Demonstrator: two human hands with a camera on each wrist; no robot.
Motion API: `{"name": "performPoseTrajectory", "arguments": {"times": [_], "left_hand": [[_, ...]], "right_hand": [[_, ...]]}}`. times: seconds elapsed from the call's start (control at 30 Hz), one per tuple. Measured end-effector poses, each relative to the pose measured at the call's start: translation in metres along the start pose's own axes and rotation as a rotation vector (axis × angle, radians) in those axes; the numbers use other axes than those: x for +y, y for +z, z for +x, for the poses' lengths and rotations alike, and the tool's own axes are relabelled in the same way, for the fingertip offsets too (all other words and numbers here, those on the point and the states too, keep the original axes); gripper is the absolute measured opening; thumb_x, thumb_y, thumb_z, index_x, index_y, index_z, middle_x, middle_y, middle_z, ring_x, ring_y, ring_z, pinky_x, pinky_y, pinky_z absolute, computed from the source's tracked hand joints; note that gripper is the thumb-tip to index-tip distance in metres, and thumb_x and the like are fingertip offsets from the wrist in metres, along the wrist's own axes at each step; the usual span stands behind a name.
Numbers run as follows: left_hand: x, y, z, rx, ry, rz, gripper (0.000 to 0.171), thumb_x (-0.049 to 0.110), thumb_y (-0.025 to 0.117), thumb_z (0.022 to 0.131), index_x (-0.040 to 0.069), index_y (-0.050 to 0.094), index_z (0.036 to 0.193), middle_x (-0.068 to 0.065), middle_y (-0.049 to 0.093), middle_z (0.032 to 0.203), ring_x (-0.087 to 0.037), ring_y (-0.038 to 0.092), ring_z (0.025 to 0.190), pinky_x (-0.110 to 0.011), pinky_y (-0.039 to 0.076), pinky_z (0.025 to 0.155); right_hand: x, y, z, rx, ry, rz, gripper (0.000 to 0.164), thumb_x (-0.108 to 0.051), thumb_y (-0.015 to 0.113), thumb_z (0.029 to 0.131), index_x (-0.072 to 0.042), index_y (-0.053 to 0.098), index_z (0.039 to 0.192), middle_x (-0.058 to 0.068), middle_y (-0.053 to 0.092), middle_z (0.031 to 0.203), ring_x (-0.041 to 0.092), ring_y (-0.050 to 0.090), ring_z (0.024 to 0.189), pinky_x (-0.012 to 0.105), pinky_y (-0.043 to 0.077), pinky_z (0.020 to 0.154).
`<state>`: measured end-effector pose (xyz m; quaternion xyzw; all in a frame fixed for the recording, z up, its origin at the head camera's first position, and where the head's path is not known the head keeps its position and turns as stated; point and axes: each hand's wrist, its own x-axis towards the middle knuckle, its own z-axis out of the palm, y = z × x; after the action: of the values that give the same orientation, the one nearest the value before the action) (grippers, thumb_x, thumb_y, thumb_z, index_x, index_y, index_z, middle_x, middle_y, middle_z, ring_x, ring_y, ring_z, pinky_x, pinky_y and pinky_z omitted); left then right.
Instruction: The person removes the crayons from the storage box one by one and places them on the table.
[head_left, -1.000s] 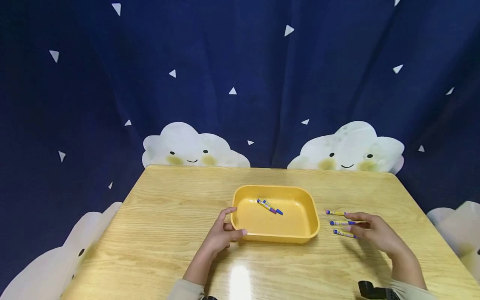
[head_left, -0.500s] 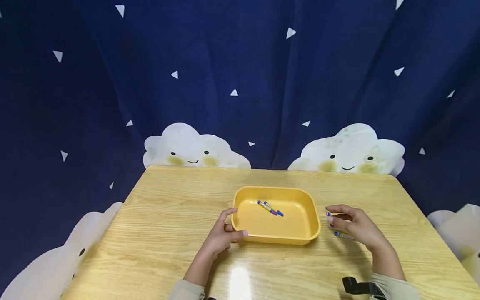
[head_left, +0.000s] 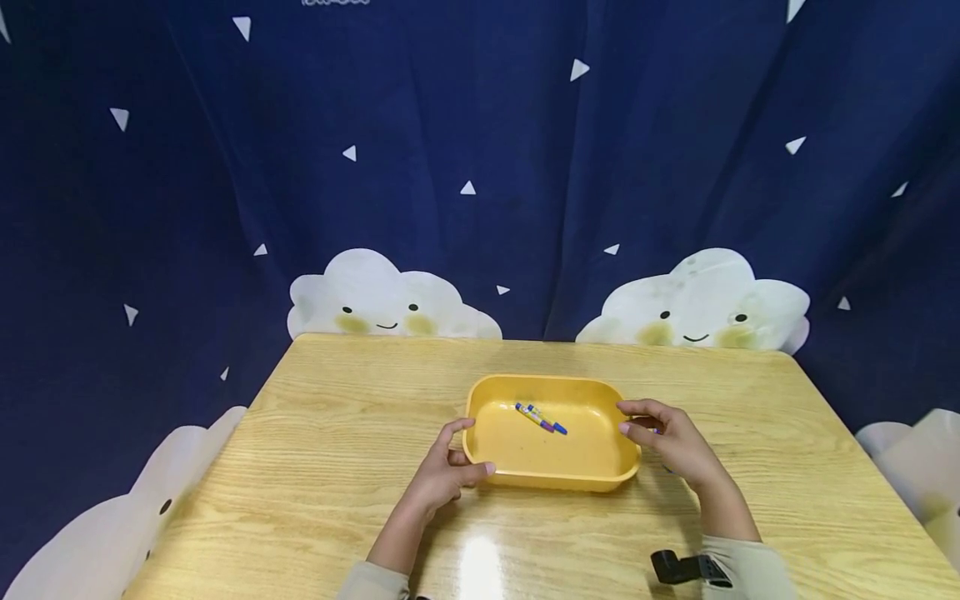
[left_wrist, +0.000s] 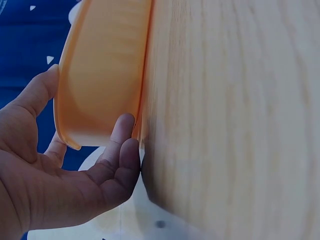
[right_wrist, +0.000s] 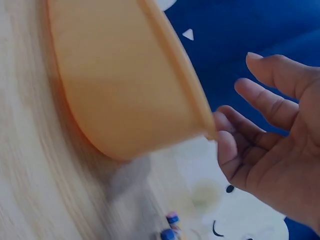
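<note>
A shallow yellow plastic tray point(head_left: 555, 481) lies on the table, with two slim markers point(head_left: 540, 418) in yellow, blue and purple crossing inside it. My left hand point(head_left: 444, 471) grips the tray's left end, thumb on the front rim and index finger on the left rim; in the left wrist view, other fingers lie against its outer wall. At the right end, my right hand point(head_left: 675, 442) hovers with thumb and index finger apart over the rim, nothing between them. In the right wrist view, its lower fingers are close to the rim; whether they touch it I cannot tell.
More markers lie on the table right of the tray, mostly hidden under my right hand; their ends point(right_wrist: 172, 219) show in the right wrist view. Behind the wooden table point(head_left: 360, 392) hangs a dark blue curtain point(head_left: 420, 125) with clouds and white triangles.
My right hand has moved left from above the loose markers to the tray's right rim, without a marker visible in it. The left hand keeps its hold and the tray stays in place.
</note>
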<state>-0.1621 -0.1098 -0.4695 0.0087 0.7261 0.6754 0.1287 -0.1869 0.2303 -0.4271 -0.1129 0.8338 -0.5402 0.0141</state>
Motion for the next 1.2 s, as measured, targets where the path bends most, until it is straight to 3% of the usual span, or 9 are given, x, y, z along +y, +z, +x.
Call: {"name": "performPoseTrajectory", "arguments": {"times": [0.17, 0.43, 0.6, 0.9, 1.1, 1.2], "left_hand": [[0.0, 0.0, 0.0, -0.003, -0.006, 0.0, 0.078, 0.016, 0.08, 0.074, 0.019, 0.036, 0.138, -0.006, 0.051, 0.073, -0.014, 0.047, 0.06, -0.02, 0.029, 0.043], [0.002, 0.0, 0.001, -0.002, -0.002, 0.011, 0.078, 0.017, 0.079, 0.075, 0.017, 0.034, 0.139, -0.006, 0.055, 0.074, -0.015, 0.048, 0.061, -0.021, 0.03, 0.043], [0.002, 0.001, 0.001, 0.001, -0.007, 0.015, 0.077, 0.017, 0.079, 0.075, 0.02, 0.036, 0.138, -0.006, 0.056, 0.075, -0.016, 0.05, 0.062, -0.021, 0.031, 0.044], [0.0, 0.002, 0.002, -0.003, -0.003, 0.006, 0.077, 0.017, 0.079, 0.075, 0.021, 0.036, 0.138, -0.006, 0.054, 0.075, -0.016, 0.05, 0.063, -0.021, 0.031, 0.044], [-0.001, 0.002, 0.002, -0.011, 0.0, 0.0, 0.078, 0.018, 0.08, 0.074, 0.019, 0.035, 0.139, -0.007, 0.056, 0.077, -0.016, 0.051, 0.063, -0.021, 0.031, 0.044], [-0.001, 0.001, 0.002, -0.001, -0.006, -0.003, 0.078, 0.018, 0.08, 0.074, 0.02, 0.036, 0.138, -0.008, 0.058, 0.078, -0.015, 0.051, 0.062, -0.02, 0.031, 0.043]], "right_hand": [[0.002, 0.009, 0.008, 0.014, 0.051, -0.01, 0.046, -0.019, 0.065, 0.089, 0.004, 0.051, 0.127, 0.023, 0.051, 0.124, 0.029, 0.052, 0.102, 0.026, 0.047, 0.076], [-0.003, 0.019, 0.019, 0.009, 0.008, 0.021, 0.047, -0.014, 0.067, 0.088, 0.006, 0.05, 0.127, 0.027, 0.049, 0.124, 0.031, 0.053, 0.102, 0.026, 0.048, 0.077], [0.0, 0.031, 0.027, -0.012, 0.023, 0.04, 0.049, -0.013, 0.066, 0.088, 0.008, 0.048, 0.128, 0.027, 0.048, 0.123, 0.031, 0.053, 0.103, 0.026, 0.046, 0.077], [0.008, 0.055, 0.042, -0.034, 0.152, 0.118, 0.057, -0.016, 0.063, 0.09, 0.008, 0.038, 0.135, 0.031, 0.037, 0.132, 0.04, 0.04, 0.115, 0.05, 0.041, 0.086], [0.011, 0.068, 0.047, 0.01, 0.209, 0.042, 0.054, -0.011, 0.062, 0.088, 0.013, 0.041, 0.13, 0.034, 0.043, 0.126, 0.043, 0.041, 0.114, 0.05, 0.037, 0.091], [0.012, 0.07, 0.049, -0.01, 0.228, -0.003, 0.054, -0.012, 0.061, 0.088, 0.013, 0.04, 0.131, 0.033, 0.044, 0.125, 0.043, 0.045, 0.112, 0.05, 0.038, 0.09]]}}
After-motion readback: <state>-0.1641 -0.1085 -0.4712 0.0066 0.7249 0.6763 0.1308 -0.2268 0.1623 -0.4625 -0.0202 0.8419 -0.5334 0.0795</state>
